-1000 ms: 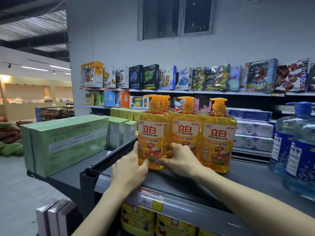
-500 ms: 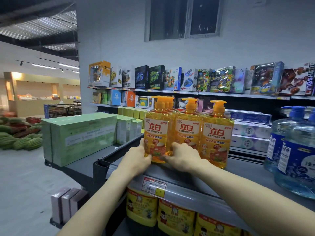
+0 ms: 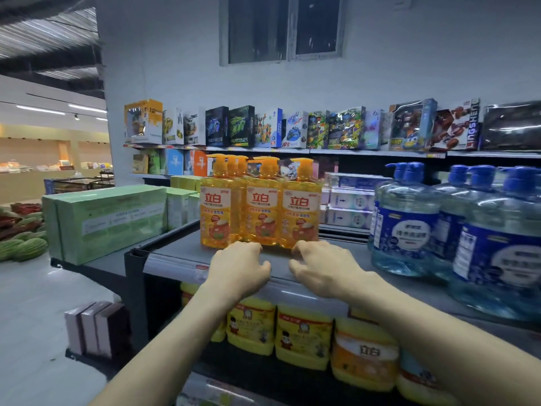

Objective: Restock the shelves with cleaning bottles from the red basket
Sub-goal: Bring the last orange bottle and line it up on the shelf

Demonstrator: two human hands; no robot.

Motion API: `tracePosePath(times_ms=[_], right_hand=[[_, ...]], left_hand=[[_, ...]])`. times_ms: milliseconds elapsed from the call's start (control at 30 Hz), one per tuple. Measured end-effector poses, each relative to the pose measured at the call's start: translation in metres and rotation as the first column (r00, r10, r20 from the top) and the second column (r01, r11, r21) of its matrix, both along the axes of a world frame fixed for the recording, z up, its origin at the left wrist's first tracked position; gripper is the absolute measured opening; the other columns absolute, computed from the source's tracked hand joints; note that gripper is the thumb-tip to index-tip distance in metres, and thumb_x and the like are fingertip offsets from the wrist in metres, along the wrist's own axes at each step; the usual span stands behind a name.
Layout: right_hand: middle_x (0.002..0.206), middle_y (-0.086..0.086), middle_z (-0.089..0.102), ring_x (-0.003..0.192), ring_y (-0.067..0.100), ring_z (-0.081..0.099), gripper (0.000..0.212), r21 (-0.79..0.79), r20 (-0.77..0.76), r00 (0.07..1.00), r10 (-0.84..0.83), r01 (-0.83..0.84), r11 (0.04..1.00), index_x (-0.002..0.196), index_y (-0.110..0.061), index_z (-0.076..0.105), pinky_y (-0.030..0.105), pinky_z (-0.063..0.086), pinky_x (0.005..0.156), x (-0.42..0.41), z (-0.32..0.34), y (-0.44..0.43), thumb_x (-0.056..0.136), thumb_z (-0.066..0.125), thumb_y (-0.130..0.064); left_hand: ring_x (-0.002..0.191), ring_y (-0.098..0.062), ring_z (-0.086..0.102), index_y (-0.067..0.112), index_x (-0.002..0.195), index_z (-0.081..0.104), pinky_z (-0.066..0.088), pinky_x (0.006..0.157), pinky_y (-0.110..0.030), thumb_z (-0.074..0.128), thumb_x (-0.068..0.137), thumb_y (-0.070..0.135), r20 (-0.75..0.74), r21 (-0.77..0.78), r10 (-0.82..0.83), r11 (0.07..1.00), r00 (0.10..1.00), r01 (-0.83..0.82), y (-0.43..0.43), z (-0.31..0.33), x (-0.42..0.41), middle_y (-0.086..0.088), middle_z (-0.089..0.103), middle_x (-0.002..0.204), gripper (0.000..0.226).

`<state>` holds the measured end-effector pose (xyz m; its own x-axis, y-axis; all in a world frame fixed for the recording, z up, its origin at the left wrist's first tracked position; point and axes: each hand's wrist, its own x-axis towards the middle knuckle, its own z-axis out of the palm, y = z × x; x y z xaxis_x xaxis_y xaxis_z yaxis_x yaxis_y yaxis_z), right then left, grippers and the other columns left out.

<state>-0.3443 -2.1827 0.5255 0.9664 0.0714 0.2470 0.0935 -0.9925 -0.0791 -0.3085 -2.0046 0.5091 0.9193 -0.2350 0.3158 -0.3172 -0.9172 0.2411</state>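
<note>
Both hands are empty, left hand and right hand loose-fingered just in front of the tall yellow plastic pump bottles packed upright near the grey metal shelf's front edge, where one careless knuckle could topple a bottle off.

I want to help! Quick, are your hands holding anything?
Left hand: open, holding nothing.
Right hand: open, holding nothing.
</note>
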Motion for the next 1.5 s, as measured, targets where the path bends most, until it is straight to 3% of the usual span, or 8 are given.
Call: tracePosePath(times_ms=[200,300,433,600,867,1033,1267,1500], right_hand=[[0.138,0.002,0.065,0.126,0.027,0.059,0.046,-0.001,0.091,0.988,-0.125,0.125,0.992,0.139,-0.026,0.055,0.044,0.048,0.101,-0.138,-0.012,-0.097,0.103,0.044,-0.052],[0.132,0.003,0.066,0.122,0.028,0.060,0.043,-0.019,0.096,0.977,-0.188,0.191,0.981,0.133,-0.024,0.057,0.043,0.047,0.099,-0.209,-0.030,-0.137,0.104,0.044,-0.052],[0.125,0.004,0.067,0.119,0.030,0.060,0.041,-0.103,0.051,0.947,-0.317,0.321,0.941,0.129,-0.022,0.057,0.044,0.045,0.097,-0.297,-0.067,-0.188,0.104,0.042,-0.051],[0.117,0.002,0.065,0.112,0.029,0.060,0.034,-0.114,-0.035,0.865,-0.501,0.494,0.862,0.119,-0.022,0.055,0.045,0.044,0.093,-0.406,-0.122,-0.243,0.107,0.038,-0.049],[0.119,0.003,0.068,0.115,0.029,0.062,0.037,-0.060,-0.187,0.589,-0.786,0.792,0.608,0.120,-0.019,0.056,0.044,0.045,0.098,-0.557,-0.217,-0.318,0.106,0.041,-0.050],[0.116,0.001,0.070,0.112,0.027,0.066,0.037,-0.040,-0.243,0.396,-0.886,0.908,0.417,0.119,-0.021,0.062,0.043,0.048,0.093,-0.631,-0.263,-0.352,0.103,0.044,-0.050],[0.121,0.000,0.071,0.115,0.026,0.066,0.038,-0.004,-0.385,0.140,-0.912,0.988,0.154,0.124,-0.023,0.063,0.040,0.049,0.094,-0.709,-0.332,-0.398,0.101,0.046,-0.049],[0.123,0.004,0.072,0.117,0.029,0.066,0.037,-0.010,-0.541,-0.064,-0.839,0.998,-0.070,0.125,-0.021,0.062,0.038,0.050,0.093,-0.766,-0.386,-0.435,0.102,0.048,-0.045]], left_hand=[[0.118,-0.023,0.064,0.021,0.134,0.065,0.056,0.098,-0.044,0.053,0.101,0.047,0.035,0.040,-0.200,0.979,0.979,0.199,-0.100,0.001,-0.114,-0.002,0.070,0.129,0.043],[0.106,-0.024,0.068,0.027,0.118,0.068,0.059,0.090,-0.044,0.051,0.098,0.049,0.068,0.069,-0.284,0.958,0.956,0.280,-0.151,-0.014,-0.167,0.001,0.073,0.117,0.034],[0.115,-0.030,0.067,0.023,0.122,0.066,0.056,0.089,-0.041,0.050,0.097,0.051,0.098,0.137,-0.379,0.921,0.920,0.365,-0.216,-0.044,-0.239,-0.004,0.073,0.120,0.041],[0.110,-0.029,0.068,0.022,0.121,0.063,0.057,0.086,-0.040,0.047,0.101,0.050,-0.020,0.148,-0.522,0.842,0.853,0.519,-0.292,-0.101,-0.319,-0.002,0.071,0.115,0.038],[0.103,-0.032,0.068,0.021,0.116,0.064,0.044,0.073,-0.036,0.051,0.101,0.047,-0.258,0.182,-0.700,0.641,0.666,0.745,-0.413,-0.192,-0.425,-0.003,0.068,0.106,0.033],[0.103,-0.033,0.070,0.020,0.114,0.066,0.055,0.084,-0.038,0.052,0.098,0.045,-0.346,0.143,-0.778,0.508,0.524,0.850,-0.485,-0.237,-0.496,-0.006,0.073,0.110,0.033],[0.106,-0.030,0.070,0.020,0.125,0.066,0.057,0.087,-0.038,0.052,0.099,0.040,-0.537,0.121,-0.804,0.227,0.256,0.966,-0.571,-0.313,-0.579,-0.004,0.073,0.115,0.036],[0.117,-0.034,0.067,0.020,0.129,0.065,0.052,0.093,-0.039,0.052,0.100,0.040,-0.679,0.137,-0.731,-0.025,0.075,0.990,-0.639,-0.375,-0.640,-0.007,0.071,0.125,0.038]])
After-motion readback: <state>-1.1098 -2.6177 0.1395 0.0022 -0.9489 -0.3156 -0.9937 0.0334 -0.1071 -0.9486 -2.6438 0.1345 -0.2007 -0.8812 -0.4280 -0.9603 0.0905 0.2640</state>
